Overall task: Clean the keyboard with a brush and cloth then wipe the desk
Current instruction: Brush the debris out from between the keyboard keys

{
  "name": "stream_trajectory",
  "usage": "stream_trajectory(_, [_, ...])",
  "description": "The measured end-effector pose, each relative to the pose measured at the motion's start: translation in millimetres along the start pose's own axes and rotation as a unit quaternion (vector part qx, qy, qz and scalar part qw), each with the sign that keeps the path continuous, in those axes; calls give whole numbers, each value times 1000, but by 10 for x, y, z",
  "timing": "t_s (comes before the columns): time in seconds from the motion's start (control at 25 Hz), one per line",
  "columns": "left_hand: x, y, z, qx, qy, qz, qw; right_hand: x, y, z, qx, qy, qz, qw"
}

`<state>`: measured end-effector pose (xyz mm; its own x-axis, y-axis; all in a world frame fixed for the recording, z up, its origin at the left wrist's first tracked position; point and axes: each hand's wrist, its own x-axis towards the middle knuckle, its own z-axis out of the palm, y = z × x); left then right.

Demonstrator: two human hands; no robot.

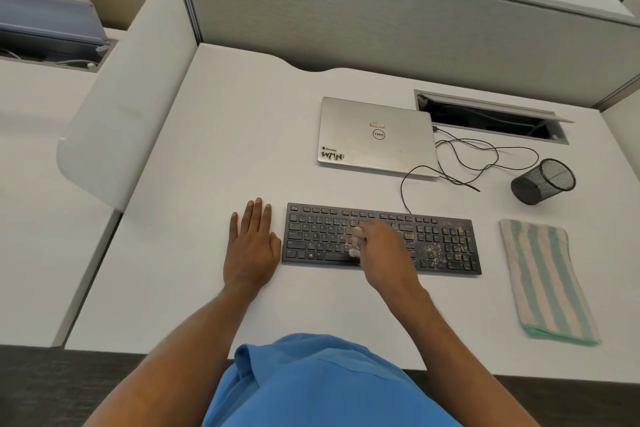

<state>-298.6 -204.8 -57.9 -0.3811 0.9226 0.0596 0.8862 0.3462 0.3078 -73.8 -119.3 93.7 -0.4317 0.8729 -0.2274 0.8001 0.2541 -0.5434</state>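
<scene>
A black keyboard (433, 246) lies on the white desk (214, 156), with pale crumbs scattered over its right half. My right hand (381, 250) is over the middle keys and grips a small brush (356, 246), whose pale bristles touch the keys near the space bar; most of the handle is hidden in my fist. My left hand (252, 246) rests flat on the desk, fingers straight, right beside the keyboard's left end. A folded green-and-cream striped cloth (547, 281) lies on the desk to the right of the keyboard.
A shut silver laptop (375, 135) sits behind the keyboard, with thin black cables (485, 163) looping to its right. A black mesh cup (543, 182) lies tipped on its side at the right. An open cable slot (491, 120) is at the back; a grey partition (381, 28) bounds the desk.
</scene>
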Motion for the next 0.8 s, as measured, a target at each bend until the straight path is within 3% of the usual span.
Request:
stream_trajectory(0.24, [2, 9, -6, -4, 1, -2, 1000, 89, -371, 64, 71, -32, -44, 996])
stream_trajectory(0.44, [5, 11, -16, 4, -8, -4, 1000, 129, -317, 159, 45, -85, -50, 994])
stream_trajectory(0.48, [4, 9, -13, 5, -9, -3, 1000, 127, -235, 143, 41, -59, -55, 996])
stream_trajectory(0.64, [7, -4, -13, 7, -12, -4, 1000, 184, 32, 141, 27, -24, 51, 998])
stream_trajectory(0.8, [15, 0, -6, 5, -10, -4, 1000, 222, -259, 249, 6, -45, -21, 999])
